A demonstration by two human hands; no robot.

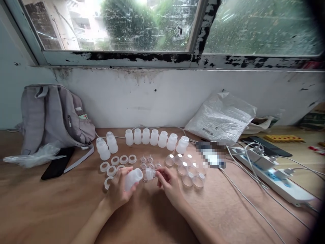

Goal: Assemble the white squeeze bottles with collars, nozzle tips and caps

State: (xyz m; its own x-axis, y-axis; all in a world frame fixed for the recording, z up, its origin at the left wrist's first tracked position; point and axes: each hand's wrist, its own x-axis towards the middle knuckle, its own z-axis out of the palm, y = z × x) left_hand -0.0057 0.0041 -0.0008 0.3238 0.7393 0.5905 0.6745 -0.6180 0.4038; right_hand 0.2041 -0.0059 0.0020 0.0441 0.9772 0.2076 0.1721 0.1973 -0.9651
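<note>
My left hand [119, 187] is wrapped round a frosted white bottle [133, 178], tilted with its open neck toward the right. Between the fingertips of my right hand [169, 183] is a small clear teat-like piece with a ribbed collar [149, 174], just apart from the bottle's mouth. Behind it lie several clear silicone teats [143, 159], partly hidden by my hands. White screw rings [123, 159] are grouped beyond my left hand. To the right of my right hand stand several clear domed caps [188, 179].
Several frosted bottles [154, 137] form an arc at the back, with two capped bottles [103, 149] at its left end. A grey backpack [53, 118], a silver plastic bag [223, 117], a phone [210, 155] and a power strip with cables [286, 188] border the work area.
</note>
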